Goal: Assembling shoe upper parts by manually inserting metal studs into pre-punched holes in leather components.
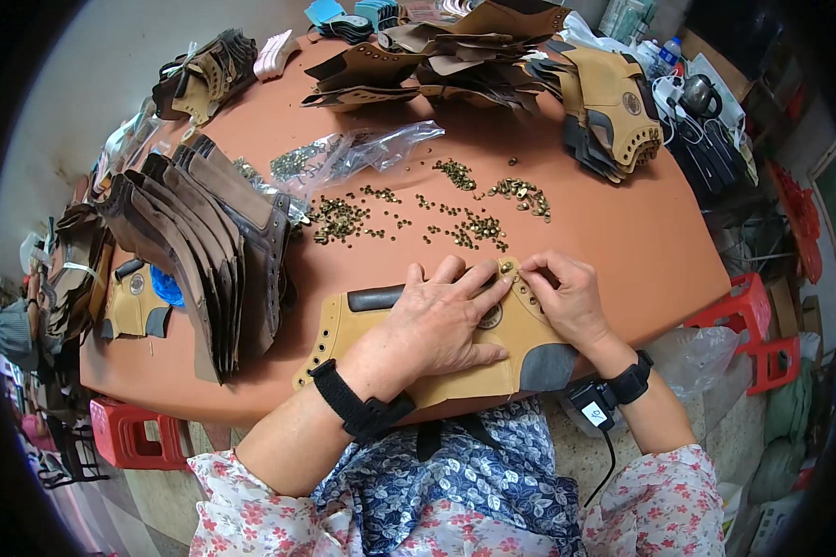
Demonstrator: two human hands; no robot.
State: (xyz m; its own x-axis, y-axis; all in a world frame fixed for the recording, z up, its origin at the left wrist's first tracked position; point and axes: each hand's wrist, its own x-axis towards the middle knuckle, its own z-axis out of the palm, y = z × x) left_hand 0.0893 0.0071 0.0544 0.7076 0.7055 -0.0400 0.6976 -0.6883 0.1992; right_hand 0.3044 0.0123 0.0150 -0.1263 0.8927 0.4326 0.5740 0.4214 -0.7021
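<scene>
A tan leather boot upper [346, 327] with a dark padded collar, a round emblem and a grey patch lies at the table's near edge. My left hand [441, 320] rests on it, palm down with fingers stretched out. At the upper's far right corner, my right hand [567, 295] has thumb and fingers pinched together beside the row of lace holes; whatever sits between those fingertips is too small to make out. A brass-coloured eyelet [508, 266] shows at that corner. Beyond the upper, loose brass eyelets [476, 229] lie in several small heaps.
Stacked brown uppers [181, 237] stand on the left of the orange-brown table [622, 241]. More piles [437, 70] lie at the back, with tan uppers [613, 102] at the back right. A clear plastic bag [362, 153] lies behind the eyelets. Red stools [139, 432] flank the table.
</scene>
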